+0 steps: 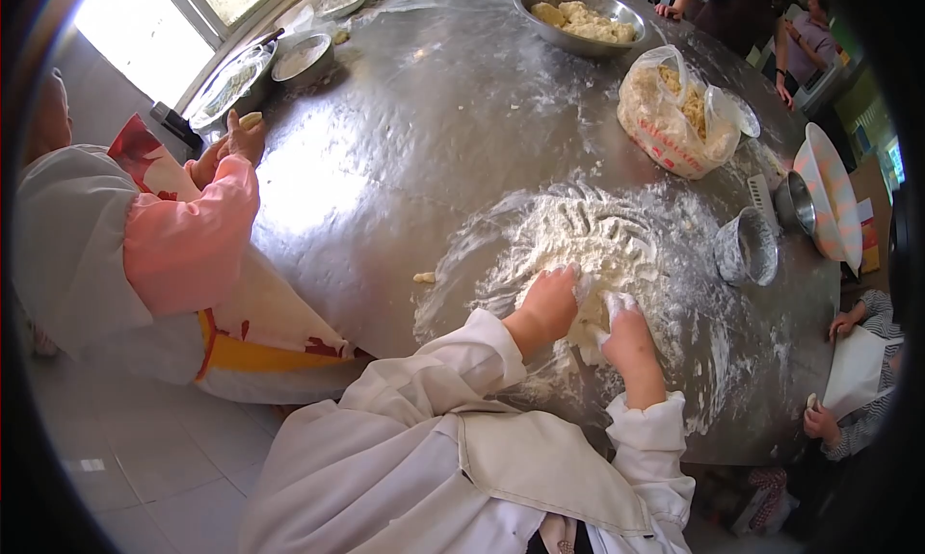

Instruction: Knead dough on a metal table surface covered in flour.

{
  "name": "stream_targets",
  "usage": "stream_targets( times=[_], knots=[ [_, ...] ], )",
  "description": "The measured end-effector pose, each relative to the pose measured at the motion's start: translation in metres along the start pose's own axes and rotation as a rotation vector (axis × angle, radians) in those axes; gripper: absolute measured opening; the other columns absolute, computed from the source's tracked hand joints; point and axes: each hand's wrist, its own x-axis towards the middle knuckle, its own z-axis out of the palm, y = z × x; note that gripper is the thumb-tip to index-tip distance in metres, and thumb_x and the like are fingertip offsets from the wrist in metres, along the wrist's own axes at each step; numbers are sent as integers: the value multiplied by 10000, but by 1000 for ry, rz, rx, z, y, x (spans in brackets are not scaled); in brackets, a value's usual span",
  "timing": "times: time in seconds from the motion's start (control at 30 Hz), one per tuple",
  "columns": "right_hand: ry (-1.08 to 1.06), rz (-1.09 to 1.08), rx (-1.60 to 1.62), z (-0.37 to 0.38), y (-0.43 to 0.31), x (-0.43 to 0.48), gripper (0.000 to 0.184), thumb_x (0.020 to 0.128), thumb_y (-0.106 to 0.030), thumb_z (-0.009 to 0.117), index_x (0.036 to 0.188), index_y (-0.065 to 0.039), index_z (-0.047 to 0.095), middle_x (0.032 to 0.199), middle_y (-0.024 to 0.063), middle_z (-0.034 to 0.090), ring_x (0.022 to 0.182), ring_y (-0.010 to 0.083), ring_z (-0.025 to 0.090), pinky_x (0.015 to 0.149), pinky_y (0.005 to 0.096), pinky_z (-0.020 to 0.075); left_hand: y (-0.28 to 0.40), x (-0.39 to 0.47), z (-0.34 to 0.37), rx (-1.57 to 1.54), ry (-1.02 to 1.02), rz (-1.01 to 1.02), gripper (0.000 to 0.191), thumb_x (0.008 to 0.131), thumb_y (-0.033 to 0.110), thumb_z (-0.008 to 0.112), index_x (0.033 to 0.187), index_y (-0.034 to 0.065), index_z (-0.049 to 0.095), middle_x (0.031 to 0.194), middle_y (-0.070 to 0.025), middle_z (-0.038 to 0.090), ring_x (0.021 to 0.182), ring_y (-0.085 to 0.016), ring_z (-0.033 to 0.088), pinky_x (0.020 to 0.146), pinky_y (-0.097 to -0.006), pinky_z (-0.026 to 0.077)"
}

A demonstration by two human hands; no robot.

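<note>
White flour [578,229] lies spread on a large metal table [405,171], with finger tracks through its far side. Both hands rest at the near edge of the pile, over a lump of pale dough [589,323] that they partly cover. My left hand [553,301] has flour on its curled fingertips and touches the dough from the left. From the right, my right hand [627,330] bends its floury fingers against it. How firmly either hand grips the dough cannot be told. A small scrap of dough [424,277] lies left of the flour.
A co-worker in pink sleeves [191,229] stands close at left, holding dough. Beyond the flour are a steel bowl of dough [582,41] and a plastic bag of crumbly food [672,120]. A floury metal cup [748,247] and a large bowl [827,193] stand right. Other people line the far and right edges.
</note>
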Motion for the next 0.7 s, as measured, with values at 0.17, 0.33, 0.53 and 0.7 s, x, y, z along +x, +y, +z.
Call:
stream_targets(
  times=[0.17,0.33,0.53,0.7],
  knots=[
    [111,-9,-85,14,8,0,492,659,0,609,1139,-3,501,1153,235,482,1057,367,493,900,391,422,8,15,17,-94,143,25,448,712,95,558,1155,64,500,1149,-198,476,1081,-319,467,906,-427,374],
    [205,-132,-92,44,30,10,442,657,-50,602,1085,26,522,1030,223,537,1019,337,506,895,401,416,-3,11,-12,-420,360,109,409,628,58,630,1028,68,549,1008,-209,536,920,-357,525,772,-441,430],
    [215,-104,-63,64,24,19,380,676,-65,576,1049,-7,535,992,180,551,971,305,535,840,382,432,-62,35,-40,-926,627,-87,229,790,117,657,675,84,462,580,59,367,533,-53,307,453,-240,259],
    [249,-73,82,45,24,6,359,679,-42,592,1035,-14,560,1066,215,526,936,340,564,807,382,478,-124,27,-86,-1297,670,-370,227,792,199,676,921,65,544,675,17,448,590,-106,445,528,-230,376]
  ],
)
